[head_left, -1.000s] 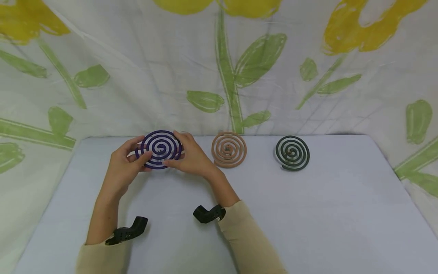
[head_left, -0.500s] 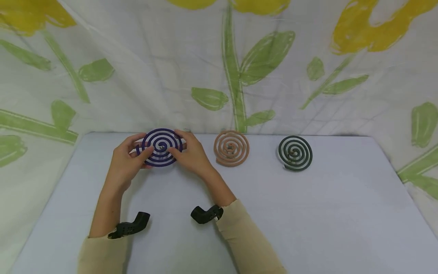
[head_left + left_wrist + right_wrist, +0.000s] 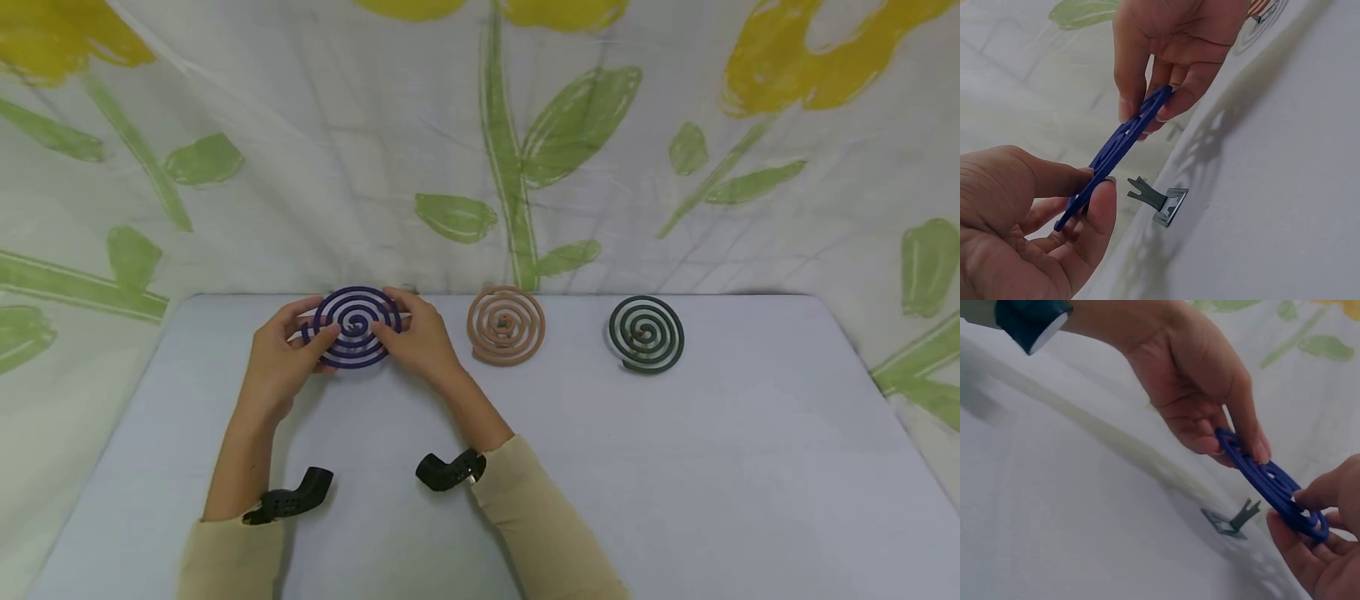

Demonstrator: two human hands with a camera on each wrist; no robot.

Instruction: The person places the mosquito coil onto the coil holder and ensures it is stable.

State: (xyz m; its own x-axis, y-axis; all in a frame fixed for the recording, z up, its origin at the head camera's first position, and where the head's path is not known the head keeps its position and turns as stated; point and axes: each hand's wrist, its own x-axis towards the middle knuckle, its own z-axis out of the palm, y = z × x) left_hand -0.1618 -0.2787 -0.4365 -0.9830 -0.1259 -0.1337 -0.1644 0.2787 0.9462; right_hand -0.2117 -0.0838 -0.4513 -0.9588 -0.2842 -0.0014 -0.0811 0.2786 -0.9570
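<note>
A dark blue mosquito coil (image 3: 357,325) is held up at the table's far left by both hands. My left hand (image 3: 277,358) pinches its left edge, thumb on the near face and fingers behind. From the opposite edge, my right hand (image 3: 426,337) pinches it with the thumb near the spiral's middle. The wrist views show the coil tilted and raised off the table. Below it, apart from it, a small metal coil stand (image 3: 1159,199) has its forked prong pointing up. The head view does not clearly show that stand.
To the right, an orange-brown coil (image 3: 474,326) and then a dark green coil (image 3: 613,333) sit near the back edge of the white table (image 3: 712,483). Behind the table hangs a white cloth (image 3: 322,167) with painted flowers.
My right thumb has slid from the coil's lower edge up towards its middle. Both hands still hold the coil in about the same place. The head view has shifted slightly.
</note>
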